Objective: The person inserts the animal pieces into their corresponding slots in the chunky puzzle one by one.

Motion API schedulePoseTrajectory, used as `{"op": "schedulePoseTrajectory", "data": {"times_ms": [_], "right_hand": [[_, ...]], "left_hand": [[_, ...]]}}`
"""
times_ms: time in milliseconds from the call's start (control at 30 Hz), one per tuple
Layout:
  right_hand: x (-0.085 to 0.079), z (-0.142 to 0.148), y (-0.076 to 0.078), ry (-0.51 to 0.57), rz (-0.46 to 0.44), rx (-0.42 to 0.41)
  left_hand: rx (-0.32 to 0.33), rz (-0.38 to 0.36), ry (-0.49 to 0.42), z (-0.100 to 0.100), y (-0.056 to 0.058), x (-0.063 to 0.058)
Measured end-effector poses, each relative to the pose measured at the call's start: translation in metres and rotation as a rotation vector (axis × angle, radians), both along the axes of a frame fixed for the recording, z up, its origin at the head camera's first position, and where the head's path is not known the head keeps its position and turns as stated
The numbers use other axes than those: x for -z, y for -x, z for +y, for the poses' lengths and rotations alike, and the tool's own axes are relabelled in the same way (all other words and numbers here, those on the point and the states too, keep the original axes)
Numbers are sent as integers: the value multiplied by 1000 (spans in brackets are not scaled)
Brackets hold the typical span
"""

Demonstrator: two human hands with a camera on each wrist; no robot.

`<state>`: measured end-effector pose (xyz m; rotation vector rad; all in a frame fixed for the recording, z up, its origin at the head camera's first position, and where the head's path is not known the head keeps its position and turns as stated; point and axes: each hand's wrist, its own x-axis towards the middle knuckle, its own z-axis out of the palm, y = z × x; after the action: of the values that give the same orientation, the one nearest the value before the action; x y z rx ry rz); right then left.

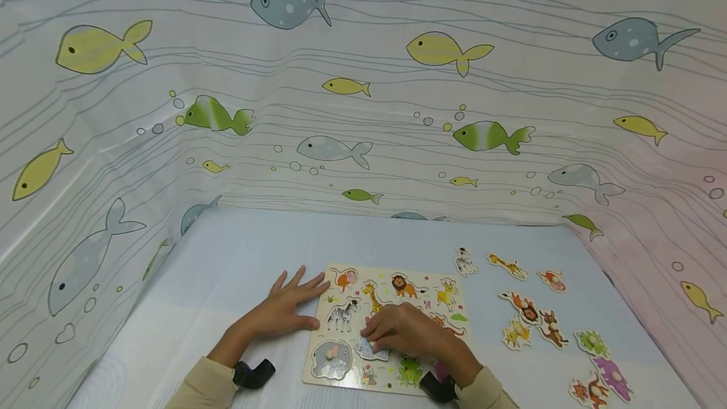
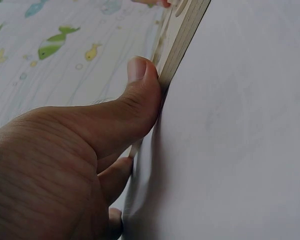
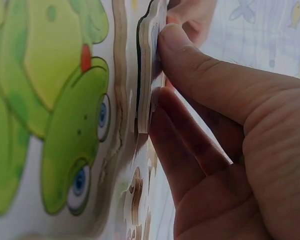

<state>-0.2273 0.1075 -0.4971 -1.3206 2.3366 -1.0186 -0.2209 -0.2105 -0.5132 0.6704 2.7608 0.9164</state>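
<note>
A wooden animal puzzle board lies on the table. My left hand is spread at its left side, with thumb and fingertips against the board's edge. With thumb and fingers, my right hand pinches a pale blue puzzle piece over the lower middle of the board. In the right wrist view that piece stands slightly proud of the board, beside the frog picture. The fingers hide part of it. A grey elephant piece with a knob sits in the lower left recess.
Several loose animal pieces lie right of the board, among them a zebra, a giraffe, a lion and a purple piece. A fish-patterned curtain surrounds the table's back and sides.
</note>
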Motion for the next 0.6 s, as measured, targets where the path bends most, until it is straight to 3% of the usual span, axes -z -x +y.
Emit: {"op": "schedulePoseTrajectory", "data": {"times_ms": [600], "right_hand": [[-2, 0, 0, -40, -1, -10]], "left_hand": [[8, 4, 4, 0, 1, 0]]}}
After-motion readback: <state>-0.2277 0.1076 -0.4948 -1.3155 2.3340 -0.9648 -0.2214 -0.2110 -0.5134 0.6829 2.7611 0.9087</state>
